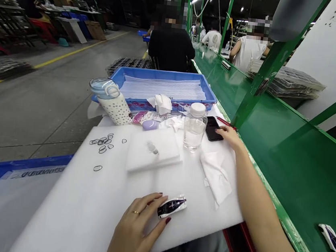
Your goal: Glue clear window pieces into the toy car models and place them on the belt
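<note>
The left hand (136,227) pinches one end of a small white-and-dark toy car (172,207) between thumb and fingers, low over the white surface (85,209). I see the right hand (231,137) reaching farther forward, loosely open, its fingertips on the lower edge of a black phone (214,130). A red pen (226,123) lies just beyond those fingers.

Between the hands, a crumpled white cloth (216,178) lies flat, near a clear bottle (194,131) of liquid with a white lid. Ahead of the left hand sits a white foam block (143,157); the small grayish piece (152,147) on top appears to be clear plastic, though from my distant post I cannot be certain. Dark rings (103,142) are scattered to the block's left, below a tilted, dotted drink bottle (114,105). A purple case (150,125) rests behind the block, near the blue tray (164,75) holding white strips.

Right of the right forearm, I make out a second toy car (333,243) on a green counter (310,178). Farther ahead, a person in black (171,47) sits with back to the camera.
</note>
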`<state>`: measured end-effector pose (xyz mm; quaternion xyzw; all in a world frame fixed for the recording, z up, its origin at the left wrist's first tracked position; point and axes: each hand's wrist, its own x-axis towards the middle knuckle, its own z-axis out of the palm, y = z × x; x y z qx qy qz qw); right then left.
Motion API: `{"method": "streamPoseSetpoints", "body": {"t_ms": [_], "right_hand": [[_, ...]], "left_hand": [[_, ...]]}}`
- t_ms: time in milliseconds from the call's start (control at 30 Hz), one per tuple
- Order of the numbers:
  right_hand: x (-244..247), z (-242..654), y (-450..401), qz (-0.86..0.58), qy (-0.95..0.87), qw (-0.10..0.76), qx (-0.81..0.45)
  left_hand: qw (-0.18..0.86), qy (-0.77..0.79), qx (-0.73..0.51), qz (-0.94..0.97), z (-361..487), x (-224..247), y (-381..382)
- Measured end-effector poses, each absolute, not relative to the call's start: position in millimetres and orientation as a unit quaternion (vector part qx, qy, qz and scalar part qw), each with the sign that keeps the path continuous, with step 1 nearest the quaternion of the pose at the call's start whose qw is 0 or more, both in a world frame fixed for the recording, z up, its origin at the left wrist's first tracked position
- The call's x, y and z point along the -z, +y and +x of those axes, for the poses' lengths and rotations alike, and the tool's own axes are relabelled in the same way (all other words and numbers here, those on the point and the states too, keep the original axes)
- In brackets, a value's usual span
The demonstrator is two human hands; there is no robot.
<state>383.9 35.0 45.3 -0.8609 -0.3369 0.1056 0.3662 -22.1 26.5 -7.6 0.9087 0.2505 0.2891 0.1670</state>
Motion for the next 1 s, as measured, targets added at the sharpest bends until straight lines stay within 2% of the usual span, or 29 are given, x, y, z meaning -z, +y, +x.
{"method": "streamPoseSetpoints", "body": {"t_ms": [167,600,833,933,1000], "right_hand": [[-22,387,38,-0.849,-0.326,0.384,-0.158],[-33,388,24,-0.801,-0.309,0.46,-0.229],[-29,386,26,-0.802,-0.303,0.483,-0.18],[-39,382,22,-0.811,-0.291,0.495,-0.112],[-53,362,16,-0.811,-0.28,0.512,-0.037]], "left_hand": [[0.196,0.264,-0.283,0.901,-22,4,28],[0.211,0.28,-0.26,0.9,-25,2,25],[0.221,0.249,-0.264,0.905,-22,-4,28],[0.233,0.254,-0.279,0.896,-21,-4,23],[0.202,0.28,-0.306,0.887,-20,1,15]]}}
